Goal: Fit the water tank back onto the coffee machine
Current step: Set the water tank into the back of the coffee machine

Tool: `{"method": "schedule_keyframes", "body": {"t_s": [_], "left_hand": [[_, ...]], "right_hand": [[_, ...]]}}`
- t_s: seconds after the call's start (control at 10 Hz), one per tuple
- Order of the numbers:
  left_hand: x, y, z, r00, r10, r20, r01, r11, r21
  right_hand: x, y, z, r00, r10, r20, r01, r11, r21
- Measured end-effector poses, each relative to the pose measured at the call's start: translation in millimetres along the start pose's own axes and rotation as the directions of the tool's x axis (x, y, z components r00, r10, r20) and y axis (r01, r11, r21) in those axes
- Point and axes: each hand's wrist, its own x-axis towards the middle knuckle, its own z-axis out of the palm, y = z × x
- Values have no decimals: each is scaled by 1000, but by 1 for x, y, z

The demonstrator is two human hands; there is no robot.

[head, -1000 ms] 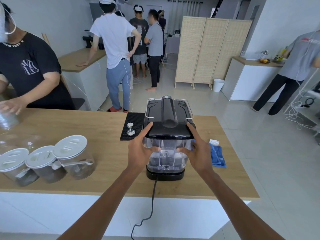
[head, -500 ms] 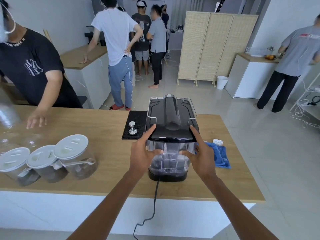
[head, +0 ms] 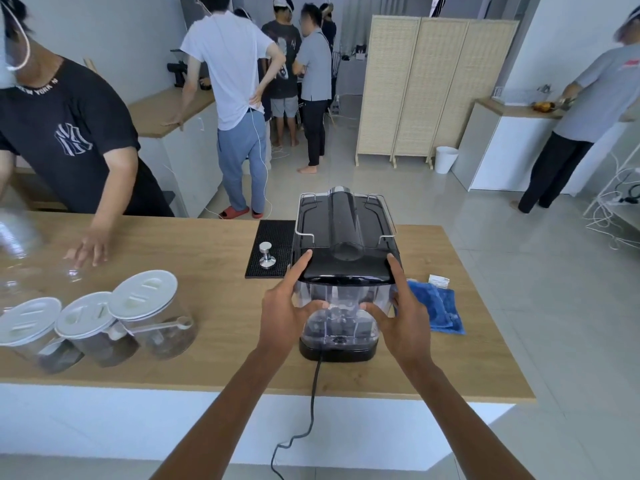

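Observation:
A black coffee machine (head: 344, 230) stands on the wooden counter (head: 214, 251) with its back toward me. The clear plastic water tank (head: 341, 318) sits upright against the machine's rear, over the black base (head: 337, 353). My left hand (head: 287, 313) grips the tank's left side, index finger stretched up to the black lid. My right hand (head: 403, 313) grips the right side the same way. Thumbs press on the tank's near face.
A black mat (head: 277, 237) with a metal tamper (head: 266, 254) lies left of the machine. A blue cloth (head: 438, 308) lies on the right. Three lidded jars (head: 152, 313) stand at the near left. Another person's hand (head: 88, 247) rests on the counter. A power cord (head: 311, 403) hangs over the front edge.
The tank has stayed between my hands at the machine's back. The person on the left has lowered a hand flat onto the counter. My view has shifted slightly.

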Motion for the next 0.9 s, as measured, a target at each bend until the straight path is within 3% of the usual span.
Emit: {"method": "schedule_keyframes", "body": {"t_s": [0.4, 0.7, 0.9], "left_hand": [[-12, -14, 4, 999, 28, 23, -28, 999, 44], [-23, -22, 3, 998, 31, 49, -41, 975, 220], [-28, -31, 3, 999, 13, 42, -22, 975, 223]], "right_hand": [[-6, 0, -8, 998, -61, 24, 64, 985, -158], [-12, 7, -3, 996, -88, 14, 89, 979, -182], [-20, 16, 3, 997, -66, -42, 58, 982, -177]]}}
